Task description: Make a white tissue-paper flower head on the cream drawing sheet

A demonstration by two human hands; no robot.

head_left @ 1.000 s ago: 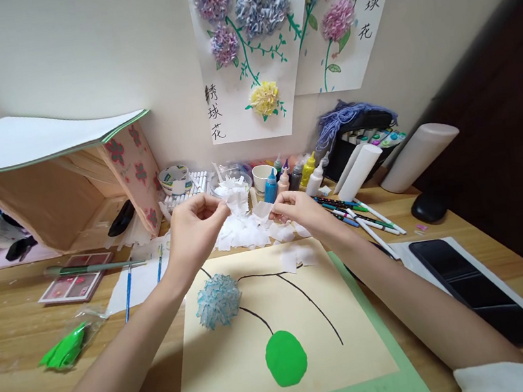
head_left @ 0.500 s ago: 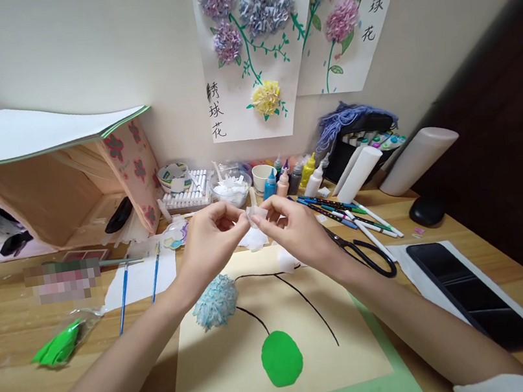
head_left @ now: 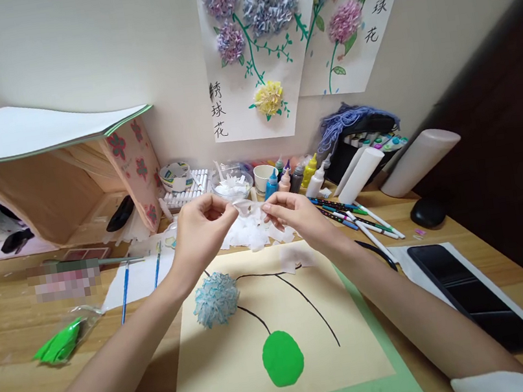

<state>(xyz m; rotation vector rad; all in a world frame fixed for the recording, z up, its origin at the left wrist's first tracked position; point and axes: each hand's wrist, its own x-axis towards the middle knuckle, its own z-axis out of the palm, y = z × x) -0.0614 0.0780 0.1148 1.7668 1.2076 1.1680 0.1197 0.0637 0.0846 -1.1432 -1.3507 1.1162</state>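
Note:
Between my two hands a thin white piece of tissue paper (head_left: 248, 205) is stretched above the far edge of the cream sheet. My left hand (head_left: 204, 227) pinches its left end, and my right hand (head_left: 290, 213) pinches its right end. Below lie several white tissue scraps (head_left: 251, 233). On the cream sheet (head_left: 229, 371) are a pale blue ruffled flower (head_left: 217, 299), a flat green disc (head_left: 282, 358) and black drawn stems. Another thin white piece (head_left: 296, 257) rests at the sheet's top edge.
Behind my hands stand a clear bowl of white strips (head_left: 231, 183), a paper cup (head_left: 266, 177) and paint bottles (head_left: 285, 180). Pens (head_left: 361, 219) and partly hidden black scissors (head_left: 378, 253) lie right, near a black phone-like slab (head_left: 473, 295). Paintbrushes (head_left: 126, 291) and a green bagged lump (head_left: 60, 342) lie left.
My hands have drawn apart, with the tissue paper now spread between them. The right hand shifted right and the left hand left. The view has tilted slightly.

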